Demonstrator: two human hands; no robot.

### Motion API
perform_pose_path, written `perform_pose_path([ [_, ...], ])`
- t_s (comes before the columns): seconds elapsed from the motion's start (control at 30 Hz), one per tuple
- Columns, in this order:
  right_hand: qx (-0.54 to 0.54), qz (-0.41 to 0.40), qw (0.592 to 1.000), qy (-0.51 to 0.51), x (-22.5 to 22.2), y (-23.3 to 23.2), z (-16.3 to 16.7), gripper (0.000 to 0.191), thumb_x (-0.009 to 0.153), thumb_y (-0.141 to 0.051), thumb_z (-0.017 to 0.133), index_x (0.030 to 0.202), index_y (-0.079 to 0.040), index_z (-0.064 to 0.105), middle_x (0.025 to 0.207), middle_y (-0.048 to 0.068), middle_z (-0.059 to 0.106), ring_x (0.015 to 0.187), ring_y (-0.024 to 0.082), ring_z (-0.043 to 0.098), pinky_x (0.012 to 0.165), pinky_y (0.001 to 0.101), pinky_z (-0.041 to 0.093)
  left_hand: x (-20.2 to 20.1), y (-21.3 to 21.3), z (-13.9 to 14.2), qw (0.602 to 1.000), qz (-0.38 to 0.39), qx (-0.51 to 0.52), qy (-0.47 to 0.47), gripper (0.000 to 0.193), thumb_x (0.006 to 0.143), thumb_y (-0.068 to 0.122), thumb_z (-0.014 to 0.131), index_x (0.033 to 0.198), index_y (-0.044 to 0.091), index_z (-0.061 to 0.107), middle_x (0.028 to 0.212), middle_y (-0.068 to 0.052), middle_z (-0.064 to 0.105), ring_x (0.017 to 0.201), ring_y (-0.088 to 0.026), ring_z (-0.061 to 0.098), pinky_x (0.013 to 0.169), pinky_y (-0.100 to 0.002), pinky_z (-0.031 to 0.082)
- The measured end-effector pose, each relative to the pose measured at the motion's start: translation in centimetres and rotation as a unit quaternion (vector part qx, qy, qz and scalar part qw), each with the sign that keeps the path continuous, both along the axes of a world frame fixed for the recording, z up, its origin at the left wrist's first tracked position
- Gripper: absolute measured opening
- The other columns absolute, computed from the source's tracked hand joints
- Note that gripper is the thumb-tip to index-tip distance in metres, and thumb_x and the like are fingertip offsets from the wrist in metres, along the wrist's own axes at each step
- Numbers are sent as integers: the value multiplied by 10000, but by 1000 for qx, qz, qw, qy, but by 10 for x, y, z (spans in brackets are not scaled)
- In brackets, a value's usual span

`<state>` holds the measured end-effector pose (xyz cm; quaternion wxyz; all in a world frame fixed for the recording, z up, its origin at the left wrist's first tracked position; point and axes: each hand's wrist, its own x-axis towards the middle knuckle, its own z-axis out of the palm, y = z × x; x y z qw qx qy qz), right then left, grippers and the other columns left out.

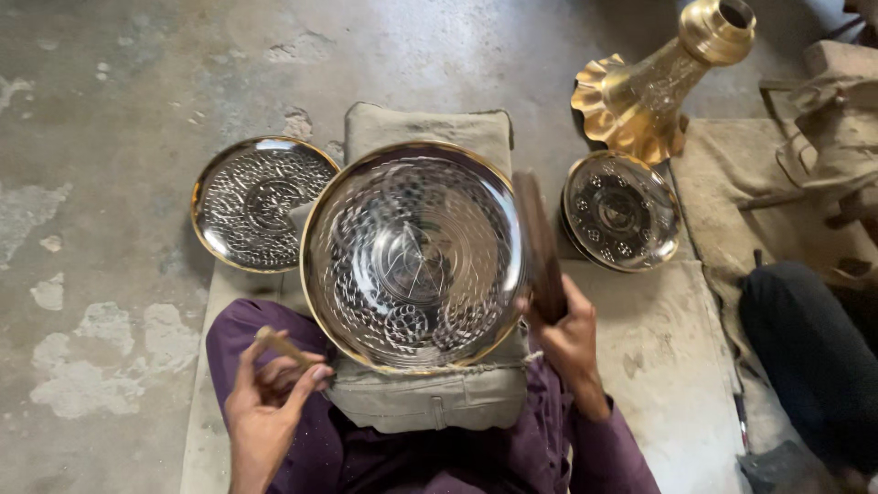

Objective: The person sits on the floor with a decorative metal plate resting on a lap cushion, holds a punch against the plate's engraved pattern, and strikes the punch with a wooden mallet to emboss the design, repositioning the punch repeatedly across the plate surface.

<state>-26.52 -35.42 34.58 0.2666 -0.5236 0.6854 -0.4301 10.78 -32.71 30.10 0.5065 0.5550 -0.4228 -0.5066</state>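
While the large round engraved silver-coloured plate with a brass rim point(413, 256) rests on a grey cloth cushion point(430, 128) over the lap, the left hand point(270, 398) pinches a thin punch point(282, 346) and the right hand point(569, 334) grips a dark wooden mallet point(540, 247); steady, square strikes would suit

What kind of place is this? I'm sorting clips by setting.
Probably a metal craft workshop, worked on the floor: engraved plate on a cloth cushion, brass vase nearby, bare concrete floor.
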Motion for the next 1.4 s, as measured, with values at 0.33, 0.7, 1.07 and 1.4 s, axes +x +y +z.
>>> perform_pose_path([
  [0.33, -79, -9, 971, -227, 21, 32, 1, 255, 841, -5, 774, 987, -21, 565, 1076, 51, 611, 718, 105, 647, 599, 271, 554, -82, -62, 3, 969, -205, -121, -63, 709, 909, 96, 764, 1504, 170, 384, 1006, -116, 812, 939, -224, 813, 849, -381, 685],
  [0.7, 4, 82, 978, -191, -26, 77, -50, 271, 884, 37, 773, 1088, -16, 604, 888, 52, 680, 785, 121, 659, 705, 272, 567, -146, -104, -29, 889, -359, -239, -155, 558, 875, 126, 806, 1386, 120, 581, 1008, -64, 812, 882, -187, 802, 751, -328, 633],
  [1.07, 57, 78, 987, 130, -65, 75, -40, 351, 860, -156, 850, 1098, -25, 628, 776, 85, 691, 663, 149, 668, 597, 307, 537, -152, -107, -21, 866, -412, -226, -171, 522, 858, 130, 788, 1350, 65, 626, 1065, -97, 781, 900, -208, 772, 794, -356, 600],
  [1.4, 32, 89, 951, 293, -76, 62, -24, 514, 888, -179, 818, 1309, 0, 585, 945, 188, 730, 755, 261, 728, 639, 370, 572, -160, -106, -23, 847, -435, -235, -193, 523, 877, 184, 744, 1377, 118, 606, 1211, -83, 755, 987, -229, 763, 883, -386, 607],
])
